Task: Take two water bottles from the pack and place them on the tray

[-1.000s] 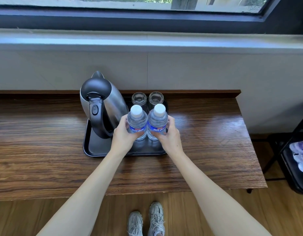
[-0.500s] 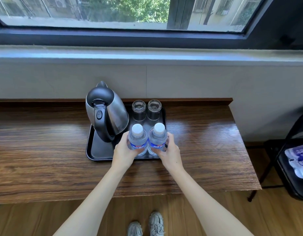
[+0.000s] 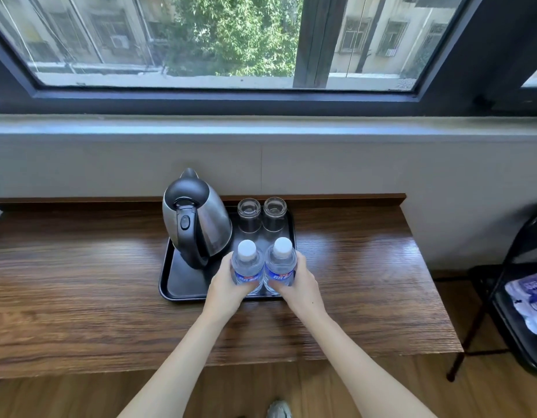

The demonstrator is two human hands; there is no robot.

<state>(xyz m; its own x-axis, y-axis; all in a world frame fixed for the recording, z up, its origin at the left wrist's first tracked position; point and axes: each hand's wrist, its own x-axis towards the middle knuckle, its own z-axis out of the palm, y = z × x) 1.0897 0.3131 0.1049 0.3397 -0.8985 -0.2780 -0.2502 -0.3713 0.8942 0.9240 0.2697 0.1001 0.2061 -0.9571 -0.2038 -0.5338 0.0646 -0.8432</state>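
Two clear water bottles with white caps and blue labels stand upright side by side at the front right of a black tray [image 3: 183, 285]. My left hand [image 3: 228, 285] is wrapped around the left bottle [image 3: 246, 267]. My right hand [image 3: 300, 286] grips the right bottle [image 3: 281, 263]. The bottles' bases are hidden behind my fingers. The shrink-wrapped pack of bottles [image 3: 529, 300] lies on a black folding chair at the far right.
A steel kettle [image 3: 198, 218] with a black handle fills the tray's left half. Two upturned glasses [image 3: 261, 214] stand at the tray's back right. The tray sits on a wooden table [image 3: 80, 282] below a window ledge. The folding chair [image 3: 517, 267] stands right of the table.
The view has tilted up, showing more window. Both hands still hold the bottles on the tray, which stand at about the same spot in front of the glasses.
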